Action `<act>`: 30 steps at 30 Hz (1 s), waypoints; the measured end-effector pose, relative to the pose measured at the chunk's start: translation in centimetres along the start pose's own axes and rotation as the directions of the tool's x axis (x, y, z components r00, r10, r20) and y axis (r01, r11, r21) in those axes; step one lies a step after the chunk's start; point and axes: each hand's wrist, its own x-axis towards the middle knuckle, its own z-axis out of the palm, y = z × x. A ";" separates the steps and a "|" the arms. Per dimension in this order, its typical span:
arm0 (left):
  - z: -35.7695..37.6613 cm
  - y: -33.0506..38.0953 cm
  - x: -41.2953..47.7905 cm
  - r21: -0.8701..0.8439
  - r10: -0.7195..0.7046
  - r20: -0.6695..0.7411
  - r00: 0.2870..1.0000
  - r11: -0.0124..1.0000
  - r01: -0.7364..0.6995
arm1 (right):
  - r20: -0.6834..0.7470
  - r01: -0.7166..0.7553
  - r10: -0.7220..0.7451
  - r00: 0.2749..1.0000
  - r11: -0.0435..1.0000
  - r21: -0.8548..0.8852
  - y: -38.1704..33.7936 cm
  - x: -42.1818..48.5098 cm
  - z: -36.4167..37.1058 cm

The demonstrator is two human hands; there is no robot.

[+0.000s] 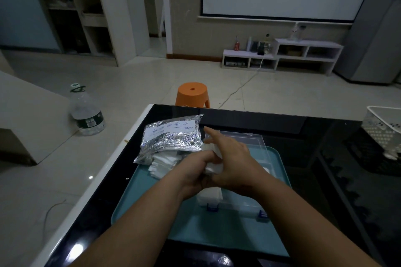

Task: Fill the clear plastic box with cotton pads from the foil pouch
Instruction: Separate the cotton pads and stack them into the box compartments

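Both hands together over the box [240, 205], which sits mid-table on a teal tray [217, 234]. Left hand [195, 172] has its fingers curled round a small stack of cotton pads [213, 168]. Right hand [235, 162] clamps the same stack from the right and top, index finger sticking straight out toward the far left. The stack is just above the box's left end. More white pads already stand inside that end, behind the left blue latch [212, 207]; the right end of the box looks mostly clear. Lid [238, 138] is open, tilted back on the far side. Foil pouch [173, 136] lies to the far left of the box, on the tray's far-left corner, with loose pads spilling out of its near end onto the tray. Table [325, 147] is glossy black with a white basket [382, 128] at its right edge. On the floor: an orange stool [193, 93] beyond the far edge and a big water bottle [86, 112] to the left.
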 end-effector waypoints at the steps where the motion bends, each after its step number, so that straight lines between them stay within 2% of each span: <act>1: 0.0 0.1 0.1 -0.016 0.000 -0.026 1.000 1.000 0.000 | 0.006 -0.004 0.003 1.000 1.000 0.029 0.0 -0.1 -0.2; 4: -0.7 0.5 0.7 -0.021 0.019 -0.123 0.992 1.000 -0.022 | -0.023 -0.037 0.041 0.999 0.988 0.151 0.6 -0.3 -1.1; 9: -2.3 0.8 1.4 0.112 0.089 -0.263 0.961 0.992 -0.062 | -0.105 -0.196 0.226 0.968 0.951 0.239 1.8 0.0 -0.9; 12: -2.6 1.1 1.2 0.232 0.111 -0.240 0.964 0.971 -0.055 | -0.099 -0.293 0.345 0.934 0.892 0.345 2.2 0.1 -0.9; 14: -2.8 1.3 0.9 0.292 0.102 -0.204 0.974 0.956 -0.039 | -0.033 -0.364 0.416 0.909 0.830 0.423 2.3 0.1 -0.5; 17: -2.9 1.3 0.7 0.317 0.072 -0.165 0.984 0.948 -0.017 | 0.088 -0.418 0.442 0.893 0.740 0.527 2.0 0.2 0.5; 21: -3.1 0.8 0.8 0.367 0.054 -0.185 0.981 0.930 0.018 | 0.119 -0.445 0.460 0.880 0.711 0.544 1.5 0.2 1.0; 24: -3.3 0.5 0.8 0.508 0.109 -0.179 0.978 0.861 -0.003 | 0.146 -0.482 0.482 0.864 0.708 0.516 1.8 0.1 1.2; 27: -3.2 0.2 1.0 0.651 0.201 -0.172 0.964 0.758 -0.042 | 0.174 -0.504 0.485 0.857 0.716 0.484 1.8 0.2 1.7; 30: -3.2 -0.2 1.1 0.760 0.232 -0.154 0.960 0.649 -0.035 | 0.200 -0.524 0.486 0.851 0.750 0.404 1.7 0.2 2.1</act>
